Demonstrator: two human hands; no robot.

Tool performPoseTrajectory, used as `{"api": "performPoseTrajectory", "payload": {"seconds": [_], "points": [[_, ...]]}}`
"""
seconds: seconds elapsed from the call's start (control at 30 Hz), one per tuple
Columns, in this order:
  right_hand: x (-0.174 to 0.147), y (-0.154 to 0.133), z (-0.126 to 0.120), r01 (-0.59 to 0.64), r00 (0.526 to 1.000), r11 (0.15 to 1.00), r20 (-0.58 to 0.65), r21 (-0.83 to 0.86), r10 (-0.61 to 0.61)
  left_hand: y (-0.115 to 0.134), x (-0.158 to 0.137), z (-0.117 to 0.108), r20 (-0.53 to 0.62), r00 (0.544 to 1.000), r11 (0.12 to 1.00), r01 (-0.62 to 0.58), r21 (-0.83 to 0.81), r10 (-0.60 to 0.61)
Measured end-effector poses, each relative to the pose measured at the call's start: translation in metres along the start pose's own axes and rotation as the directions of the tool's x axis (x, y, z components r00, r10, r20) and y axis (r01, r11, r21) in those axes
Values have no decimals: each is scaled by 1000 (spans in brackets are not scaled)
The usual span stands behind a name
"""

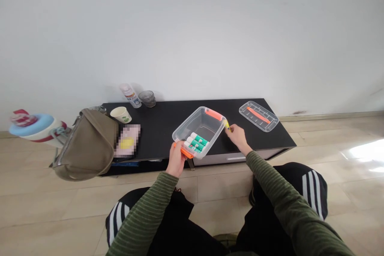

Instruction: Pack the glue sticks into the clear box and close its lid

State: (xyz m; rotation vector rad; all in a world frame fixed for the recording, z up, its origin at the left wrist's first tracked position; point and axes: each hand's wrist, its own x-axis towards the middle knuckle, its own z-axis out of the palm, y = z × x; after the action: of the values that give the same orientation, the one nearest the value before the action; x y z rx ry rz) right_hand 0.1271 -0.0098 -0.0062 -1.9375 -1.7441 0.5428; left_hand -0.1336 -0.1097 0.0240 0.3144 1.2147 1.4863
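My left hand point(176, 159) grips the near-left edge of a clear plastic box point(196, 118), beside its orange latch point(186, 152). The box is open on top and tilted over the table. Inside, near its front end, several green and white glue sticks point(196, 143) lie side by side. Just outside the box's right end, my right hand point(237, 137) is closed around a small yellow item point(227, 125); my fingers hide most of it. The clear lid point(259, 117) with an orange handle lies flat on the table to the right.
The low black table point(168, 118) stands against a white wall. On its left are a paper cup point(121, 115), a spray can point(131, 96), a dark glass point(147, 99) and a blurred pink packet point(127, 141). A brown bag point(90, 144) and a blue-topped container point(39, 128) stand further left.
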Motion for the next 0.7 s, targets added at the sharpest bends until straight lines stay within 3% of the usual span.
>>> {"api": "performPoseTrajectory", "payload": {"seconds": [0.1, 0.17, 0.23, 0.3, 0.37, 0.43, 0.5, 0.57, 0.7], "points": [[-2, -13, -23, 92, 962, 987, -268, 131, -54, -2, 2, 1, -9, 1000, 1000, 5, -1, -5], [-6, -32, -39, 220, 929, 969, -326, 115, -173, -3, 4, 1, 2, 1000, 1000, 4, 0, -4], [-10, -58, -51, 344, 917, 938, -229, 37, -327, -5, 7, 2, 23, 1000, 1000, -4, 2, 4], [-13, -85, -55, 413, 910, 905, 1, -102, -415, -6, 11, 2, 43, 999, 1000, -12, 4, 11], [-13, -108, -49, 434, 892, 853, 266, -289, -364, -7, 15, 3, 60, 998, 1000, -14, 4, 14], [-9, -123, -36, 442, 861, 781, 453, -441, -232, -6, 20, 4, 80, 997, 1000, -14, 6, 13], [-3, -130, -21, 444, 829, 737, 545, -509, -123, -6, 24, 4, 97, 995, 1000, -15, 13, 13], [1, -130, -9, 418, 811, 752, 582, -510, -57, -6, 27, 4, 119, 993, 1000, -13, 24, 10], [0, -121, -2, 375, 816, 821, 574, -430, -71, -5, 33, 5, 154, 988, 1000, -5, 31, 0]]}}
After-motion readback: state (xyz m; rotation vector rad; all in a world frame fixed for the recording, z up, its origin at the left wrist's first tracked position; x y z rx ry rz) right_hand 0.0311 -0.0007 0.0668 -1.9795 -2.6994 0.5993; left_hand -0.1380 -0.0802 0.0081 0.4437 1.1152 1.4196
